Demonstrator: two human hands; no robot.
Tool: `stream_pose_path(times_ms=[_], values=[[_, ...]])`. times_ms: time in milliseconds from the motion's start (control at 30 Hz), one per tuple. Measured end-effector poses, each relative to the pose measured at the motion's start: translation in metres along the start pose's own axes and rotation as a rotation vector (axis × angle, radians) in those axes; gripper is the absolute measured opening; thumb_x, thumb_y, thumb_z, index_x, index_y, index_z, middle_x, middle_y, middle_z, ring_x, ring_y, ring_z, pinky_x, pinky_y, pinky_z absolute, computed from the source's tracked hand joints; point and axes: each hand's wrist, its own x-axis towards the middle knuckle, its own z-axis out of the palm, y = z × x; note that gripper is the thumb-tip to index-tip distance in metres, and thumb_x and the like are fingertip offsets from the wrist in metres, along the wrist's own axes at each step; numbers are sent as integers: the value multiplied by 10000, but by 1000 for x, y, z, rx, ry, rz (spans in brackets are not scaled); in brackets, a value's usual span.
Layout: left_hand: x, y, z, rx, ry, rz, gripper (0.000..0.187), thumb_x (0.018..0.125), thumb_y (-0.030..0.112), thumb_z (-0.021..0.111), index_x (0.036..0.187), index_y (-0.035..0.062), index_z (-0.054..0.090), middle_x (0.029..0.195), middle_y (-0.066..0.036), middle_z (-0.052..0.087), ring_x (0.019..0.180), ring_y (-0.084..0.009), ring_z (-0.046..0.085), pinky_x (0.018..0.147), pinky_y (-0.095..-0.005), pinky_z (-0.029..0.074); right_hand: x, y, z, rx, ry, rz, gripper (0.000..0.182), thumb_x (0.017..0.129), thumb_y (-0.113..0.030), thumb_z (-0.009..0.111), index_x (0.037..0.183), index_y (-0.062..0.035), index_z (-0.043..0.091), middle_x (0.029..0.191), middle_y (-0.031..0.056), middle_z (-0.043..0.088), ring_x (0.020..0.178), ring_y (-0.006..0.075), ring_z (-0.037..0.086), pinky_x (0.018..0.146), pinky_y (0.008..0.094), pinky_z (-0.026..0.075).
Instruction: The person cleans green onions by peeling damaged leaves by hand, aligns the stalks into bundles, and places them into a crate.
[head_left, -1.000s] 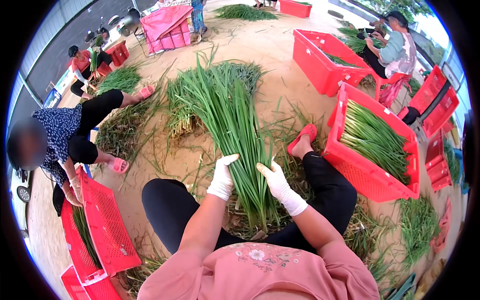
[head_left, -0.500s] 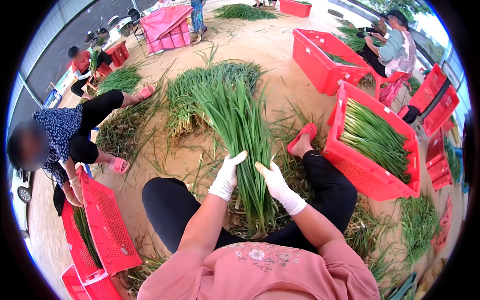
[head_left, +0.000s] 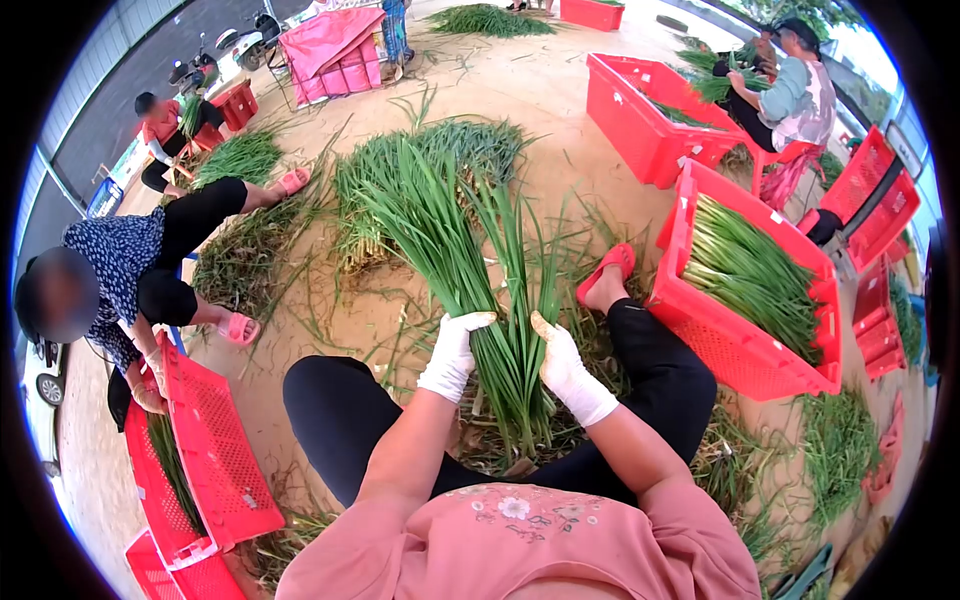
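Note:
Between my knees I hold a bunch of green garlic chives (head_left: 495, 345) roughly upright, leaf tips pointing away from me. My left hand (head_left: 452, 355), in a white glove, closes around its left side with the thumb across the leaves. On the other side my gloved right hand (head_left: 567, 368) grips the stalks on the right, its fingers partly hidden behind them. The leaves fan apart above my hands, the larger part leaning left. Beyond the bunch lies a broad heap of chives (head_left: 360, 200) on the ground.
To my right stands a red crate (head_left: 740, 345) filled with aligned chives, with another red crate (head_left: 640, 140) behind it. At left, a person (head_left: 115, 250) reaches into a red crate (head_left: 225, 460). Loose trimmings (head_left: 240, 260) litter the floor. Other people sit farther off.
The bunch has spread apart, its larger part swinging left and a gap opening between the leaves. My right hand has shifted slightly right; my left hand has barely moved.

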Motion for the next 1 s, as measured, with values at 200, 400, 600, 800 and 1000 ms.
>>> stream_pose_path(times_ms=[200, 400, 600, 800, 1000], values=[[11, -22, -11, -14, 191, -150, 152, 686, 17, 628, 835, -7, 615, 764, -101, 644, 667, -243, 641, 642, -404, 552, 20, 12, -23, -41, 134, 63, 179, 885, -140, 569, 1034, -42, 585, 943, 38, 619, 797, 156, 581, 728, 300, 480], [10, -18, -14, -44, 206, -169, 231, 673, 28, 653, 890, -39, 610, 763, -130, 635, 644, -276, 631, 607, -435, 553, 13, 3, -19, -28, 190, -3, 208, 865, -191, 613, 1028, -66, 580, 862, 1, 594, 785, 128, 553, 689, 309, 481], [1, -11, -2, -44, 125, -196, 177, 703, 50, 616, 869, -9, 591, 756, -113, 629, 666, -280, 629, 641, -428, 550, 5, 3, -5, -224, 76, -161, 184, 803, -96, 659, 960, -58, 569, 814, 17, 590, 715, 138, 565, 650, 309, 498], [14, -21, -22, -21, 167, -164, 192, 691, 49, 653, 864, -30, 626, 764, -122, 637, 676, -262, 635, 621, -432, 546, 4, -11, -14, -59, 149, -36, 206, 777, -37, 644, 972, -68, 584, 843, 8, 590, 751, 166, 556, 723, 320, 466], [11, -18, -14, -44, 113, -188, 190, 699, 63, 622, 879, 1, 607, 812, -111, 649, 710, -265, 639, 676, -417, 547, 10, -2, -17, -232, 63, -137, 335, 781, -86, 675, 1086, -41, 544, 1042, 52, 582, 906, 160, 546, 774, 298, 461]])
